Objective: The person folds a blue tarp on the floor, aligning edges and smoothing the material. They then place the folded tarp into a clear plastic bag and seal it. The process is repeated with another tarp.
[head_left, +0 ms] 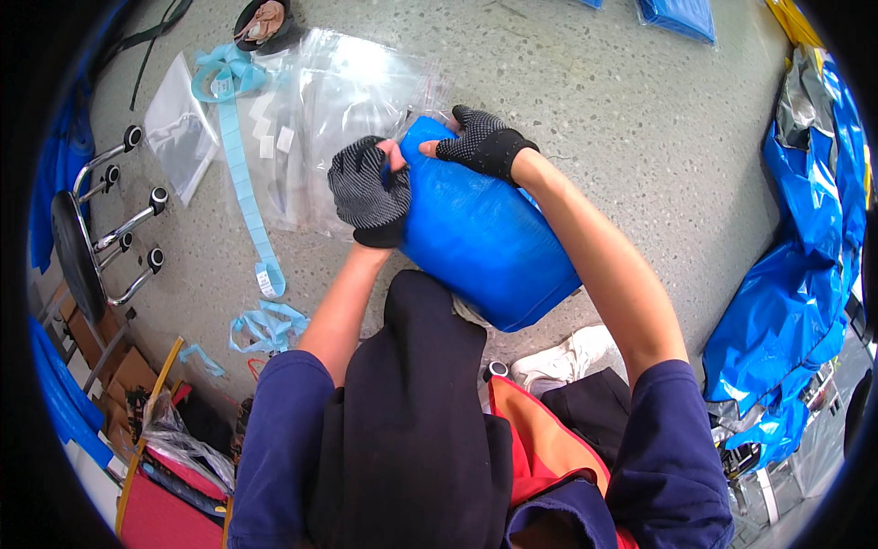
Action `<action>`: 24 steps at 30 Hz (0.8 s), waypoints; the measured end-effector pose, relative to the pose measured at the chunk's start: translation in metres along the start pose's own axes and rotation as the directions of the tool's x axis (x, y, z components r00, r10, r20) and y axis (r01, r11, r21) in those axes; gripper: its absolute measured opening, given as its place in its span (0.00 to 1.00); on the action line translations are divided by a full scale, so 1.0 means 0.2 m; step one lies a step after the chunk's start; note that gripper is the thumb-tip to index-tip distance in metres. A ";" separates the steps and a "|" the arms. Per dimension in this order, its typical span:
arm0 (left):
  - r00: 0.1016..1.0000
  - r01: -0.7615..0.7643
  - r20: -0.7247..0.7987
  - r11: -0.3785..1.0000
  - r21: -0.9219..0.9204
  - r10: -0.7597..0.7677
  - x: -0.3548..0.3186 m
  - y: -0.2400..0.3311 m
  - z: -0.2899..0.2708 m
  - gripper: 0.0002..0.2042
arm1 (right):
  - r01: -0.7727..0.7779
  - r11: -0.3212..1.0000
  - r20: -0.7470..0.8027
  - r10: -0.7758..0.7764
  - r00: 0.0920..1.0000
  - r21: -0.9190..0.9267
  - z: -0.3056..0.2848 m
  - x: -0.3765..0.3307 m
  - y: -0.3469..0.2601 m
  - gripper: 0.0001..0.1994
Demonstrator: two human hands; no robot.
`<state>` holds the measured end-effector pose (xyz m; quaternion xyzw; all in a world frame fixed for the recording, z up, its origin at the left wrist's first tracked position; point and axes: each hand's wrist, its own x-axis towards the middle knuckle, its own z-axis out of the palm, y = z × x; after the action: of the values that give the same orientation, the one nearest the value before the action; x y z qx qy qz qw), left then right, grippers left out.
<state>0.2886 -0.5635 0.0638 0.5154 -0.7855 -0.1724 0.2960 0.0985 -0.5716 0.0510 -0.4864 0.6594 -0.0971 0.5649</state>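
Note:
A folded blue tarp [485, 238], smooth and slightly shiny, lies slanted in front of my knees. My left hand [370, 190], in a grey-and-black dotted glove with bare fingertips, is closed at the tarp's far left corner. In a matching glove, my right hand [485, 145] grips the far right edge, thumb on top and fingers over the far side. Clear plastic bags [352, 91] lie flat on the floor just beyond my hands. The tarp's underside is hidden.
A strip of light-blue labels [247, 197] runs along the floor at the left, beside a clear plastic sheet [180, 128]. A wheeled stool base [78, 247] lies on its side. Crumpled blue tarps [786, 274] pile up at the right. A dark bowl [261, 27] stands far left.

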 end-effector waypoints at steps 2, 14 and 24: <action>0.991 -0.130 -0.023 0.991 0.031 0.131 -0.02 0.02 0.01 0.04 | 0.016 0.998 -0.004 -0.016 1.000 0.067 0.01 0.00 0.02 0.50; 0.933 -0.111 0.253 0.872 -0.477 0.257 -0.08 0.36 -0.24 0.18 | 0.204 0.733 -0.439 0.142 0.887 0.649 -0.35 -0.75 0.03 0.25; 0.532 0.741 0.695 0.131 -0.658 0.484 0.77 1.30 -0.67 0.50 | 0.662 0.602 -0.845 0.041 0.534 0.447 -0.94 -2.06 -0.50 0.21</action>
<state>0.1458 -0.5926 0.3610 0.1148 -0.4310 -0.8870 0.1193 -0.0514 -0.3914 0.4512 -0.2423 0.6268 -0.6654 0.3251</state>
